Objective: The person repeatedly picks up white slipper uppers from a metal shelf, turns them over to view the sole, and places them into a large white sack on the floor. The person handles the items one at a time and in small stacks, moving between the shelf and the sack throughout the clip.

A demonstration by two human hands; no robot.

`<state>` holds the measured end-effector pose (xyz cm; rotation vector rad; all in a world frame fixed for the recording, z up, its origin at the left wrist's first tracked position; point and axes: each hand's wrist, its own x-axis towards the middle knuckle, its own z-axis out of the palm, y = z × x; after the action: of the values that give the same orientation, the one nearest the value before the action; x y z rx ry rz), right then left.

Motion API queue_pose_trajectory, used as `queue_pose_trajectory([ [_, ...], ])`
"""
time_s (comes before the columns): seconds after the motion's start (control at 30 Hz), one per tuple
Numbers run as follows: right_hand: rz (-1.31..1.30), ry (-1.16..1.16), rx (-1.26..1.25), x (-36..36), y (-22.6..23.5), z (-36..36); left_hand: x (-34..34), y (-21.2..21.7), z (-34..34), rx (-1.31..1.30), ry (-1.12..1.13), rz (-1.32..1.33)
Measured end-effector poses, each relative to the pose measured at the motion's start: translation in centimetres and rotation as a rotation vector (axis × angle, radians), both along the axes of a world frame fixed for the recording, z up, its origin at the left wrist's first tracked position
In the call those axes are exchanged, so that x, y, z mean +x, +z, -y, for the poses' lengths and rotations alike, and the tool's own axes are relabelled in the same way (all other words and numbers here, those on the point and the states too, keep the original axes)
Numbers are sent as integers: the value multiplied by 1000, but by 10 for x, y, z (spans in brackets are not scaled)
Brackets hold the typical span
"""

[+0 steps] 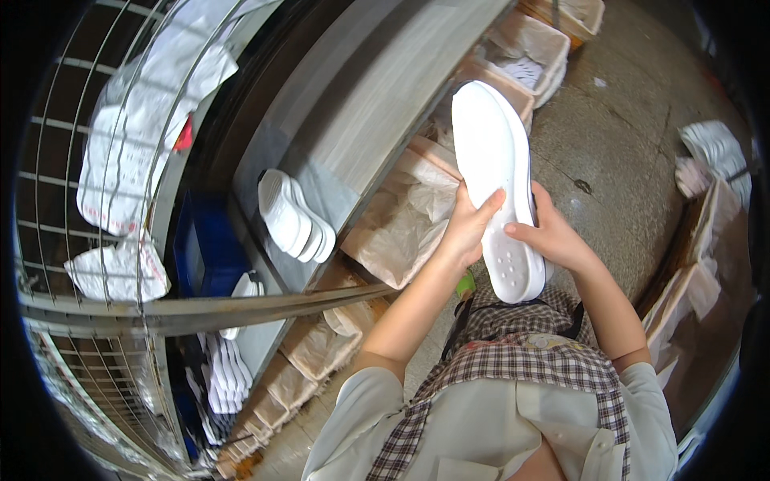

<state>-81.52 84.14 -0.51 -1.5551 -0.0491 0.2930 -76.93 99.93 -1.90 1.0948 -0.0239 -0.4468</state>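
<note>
In front of my body, both hands grip a white shoe sole (488,148), held lengthwise with the toe end pointing away and the heel end near my apron. Small holes dot its heel part. A second edge shows along its right side; I cannot tell whether another sole lies beneath. My left hand (468,224) clasps the left edge at the middle, thumb on the upper face. From the right, my right hand (555,232) grips the other edge, its thumb also on top. To the left, several white soles (293,220) lie together on the grey worktop (361,88).
Lined bins (401,212) stand along the worktop's right side, one farther bin (525,52) holding white pieces. A wire rack (88,160) with white bags is at left, above a blue crate (208,244). More soles (228,373) sit lower left; others (714,152) lie far right.
</note>
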Motion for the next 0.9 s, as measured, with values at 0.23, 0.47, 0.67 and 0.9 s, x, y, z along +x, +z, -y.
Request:
queue_pose_trajectory([
  [0.23, 124, 232, 224, 63, 34, -102, -17, 67, -130, 393, 466, 161],
  [0.47, -300, 623, 514, 180, 79, -253, -21, 52, -296, 384, 1361, 132],
  [0.67, -496, 761, 273, 227, 75, -380, 28, 17, -360, 82, 1180, -160],
  [0.9, -572, 852, 373, 206, 65, -376, 49, 15, -326, 36, 901, -35],
])
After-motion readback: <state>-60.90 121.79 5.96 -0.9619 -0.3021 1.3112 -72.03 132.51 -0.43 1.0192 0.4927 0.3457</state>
